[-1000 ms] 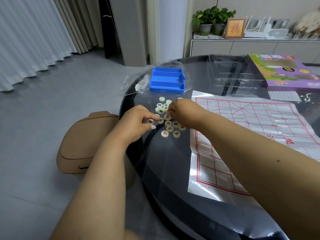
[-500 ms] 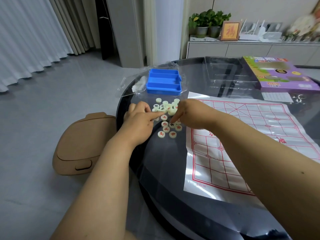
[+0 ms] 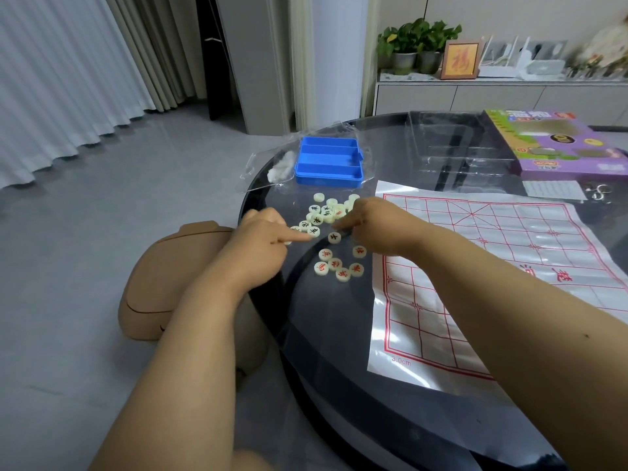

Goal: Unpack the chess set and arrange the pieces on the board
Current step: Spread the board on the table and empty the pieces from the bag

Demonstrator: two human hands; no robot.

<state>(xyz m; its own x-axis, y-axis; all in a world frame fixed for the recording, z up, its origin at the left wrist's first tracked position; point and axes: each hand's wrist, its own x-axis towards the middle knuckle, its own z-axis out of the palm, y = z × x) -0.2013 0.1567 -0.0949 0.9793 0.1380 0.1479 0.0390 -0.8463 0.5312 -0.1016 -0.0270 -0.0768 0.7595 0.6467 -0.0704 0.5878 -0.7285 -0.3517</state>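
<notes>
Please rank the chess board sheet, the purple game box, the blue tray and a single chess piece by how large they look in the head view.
1. chess board sheet
2. purple game box, though it lies farther away and is cut off at the frame edge
3. blue tray
4. chess piece

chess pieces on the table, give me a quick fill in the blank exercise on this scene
1. The chess pieces lie loose on the dark table, to the ____ of the paper board.
2. The tray beyond the pieces is ____ in colour.
3. The grid lines on the paper board are ____.
4. The left hand touches a piece with its ____ finger.

Missing words: left; blue; red; index
</notes>
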